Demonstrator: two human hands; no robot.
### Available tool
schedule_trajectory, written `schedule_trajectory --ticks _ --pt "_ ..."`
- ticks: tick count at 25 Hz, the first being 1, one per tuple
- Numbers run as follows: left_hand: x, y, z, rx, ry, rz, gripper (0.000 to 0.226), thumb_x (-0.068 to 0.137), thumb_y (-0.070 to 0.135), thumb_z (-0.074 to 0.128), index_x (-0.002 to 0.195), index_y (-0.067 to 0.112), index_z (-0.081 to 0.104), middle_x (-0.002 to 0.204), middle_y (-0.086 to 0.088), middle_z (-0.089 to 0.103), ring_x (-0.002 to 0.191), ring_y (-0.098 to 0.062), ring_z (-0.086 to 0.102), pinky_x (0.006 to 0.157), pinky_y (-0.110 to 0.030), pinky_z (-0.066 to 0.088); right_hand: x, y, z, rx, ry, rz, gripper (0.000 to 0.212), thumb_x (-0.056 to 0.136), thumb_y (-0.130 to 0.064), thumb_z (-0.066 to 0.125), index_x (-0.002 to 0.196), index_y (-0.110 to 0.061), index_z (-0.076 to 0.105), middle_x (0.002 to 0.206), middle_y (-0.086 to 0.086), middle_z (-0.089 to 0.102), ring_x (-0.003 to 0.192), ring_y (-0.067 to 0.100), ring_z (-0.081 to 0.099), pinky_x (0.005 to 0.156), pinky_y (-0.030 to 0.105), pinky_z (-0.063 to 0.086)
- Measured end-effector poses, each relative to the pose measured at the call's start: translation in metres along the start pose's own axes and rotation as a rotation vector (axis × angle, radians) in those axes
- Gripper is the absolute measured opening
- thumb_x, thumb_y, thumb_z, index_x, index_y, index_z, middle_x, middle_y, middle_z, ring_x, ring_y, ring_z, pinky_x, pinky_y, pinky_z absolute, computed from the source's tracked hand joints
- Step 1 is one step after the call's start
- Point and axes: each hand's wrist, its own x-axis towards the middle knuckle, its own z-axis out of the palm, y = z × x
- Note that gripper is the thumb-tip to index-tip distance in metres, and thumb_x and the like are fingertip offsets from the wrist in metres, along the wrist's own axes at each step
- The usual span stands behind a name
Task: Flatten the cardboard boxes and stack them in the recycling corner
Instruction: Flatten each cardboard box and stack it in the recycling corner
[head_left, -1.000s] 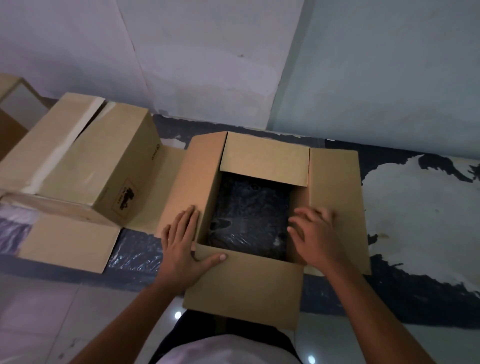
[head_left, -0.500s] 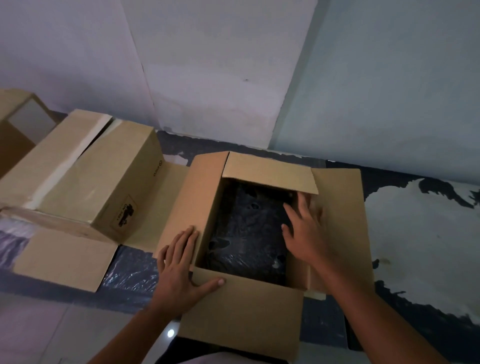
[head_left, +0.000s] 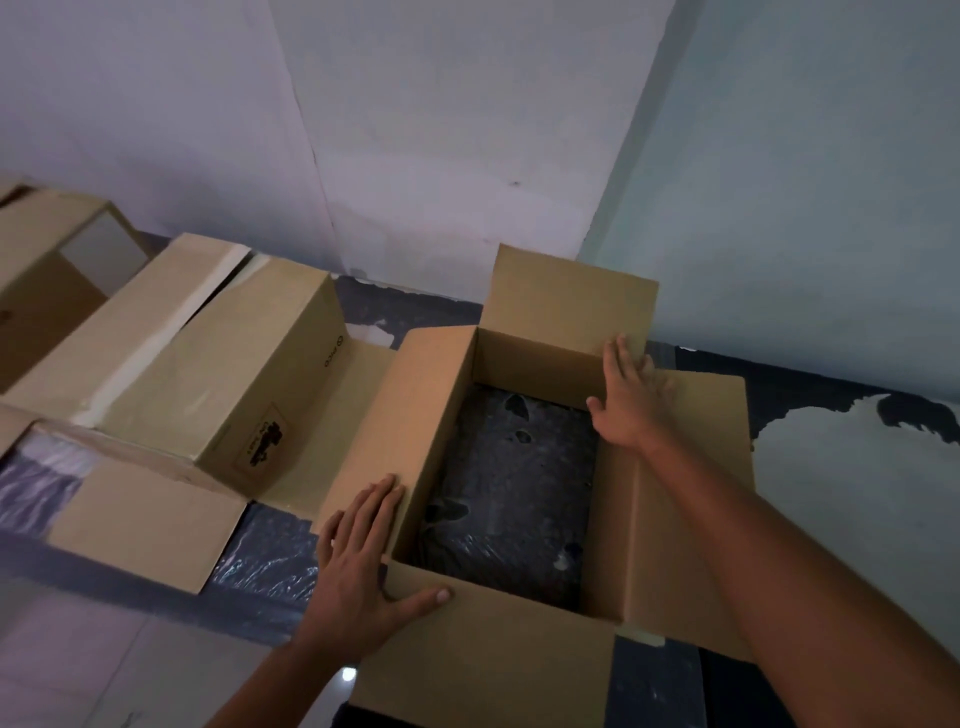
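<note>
An open brown cardboard box (head_left: 685, 519) stands in front of me with no bottom; the dark plastic sheet shows through it. Its far flap (head_left: 566, 301) stands upright, the left, right and near flaps are folded outward. My left hand (head_left: 363, 566) rests flat on the near-left corner, fingers straight on the left flap, thumb on the near flap. My right hand (head_left: 626, 400) reaches inside and presses with straight fingers against the far wall near the right corner. A second, closed box (head_left: 208, 364) lies on its side to the left.
A third box (head_left: 47, 270) sits at the far left edge. A loose flap (head_left: 145, 525) lies on the dark plastic sheet (head_left: 265, 561) covering the floor. White walls meet in a corner behind the boxes. Pale tiles show at the near left.
The far flap, which lay folded inward over the opening, now stands upright. My right hand moved from the right flap into the box to the far wall. My left hand stayed put.
</note>
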Motion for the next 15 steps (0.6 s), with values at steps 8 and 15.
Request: schedule_trajectory --ticks 8,15 --pt "0.0 0.002 0.004 -0.023 0.027 0.005 0.094 0.078 0.078 0.044 0.152 0.035 0.006 0.159 0.02 0.001 0.148 -0.005 -0.004 0.118 -0.041 0.0 0.008 -0.002 -0.004 -0.017 -0.008 0.021 0.082 0.089 -0.051 0.052 0.152 -0.026 0.006 0.161 -0.005 0.001 0.148 0.033 0.0 0.113 0.065 0.004" --pt "0.0 0.001 0.008 -0.227 0.129 -0.036 0.059 0.091 0.058 0.028 0.147 0.039 0.026 0.154 0.029 0.015 0.146 0.001 0.008 0.119 -0.039 0.004 -0.085 0.032 0.008 0.146 0.049 0.082 0.061 0.098 -0.045 0.042 0.153 -0.028 0.021 0.162 0.008 -0.006 0.147 0.035 -0.011 0.119 0.053 0.005"
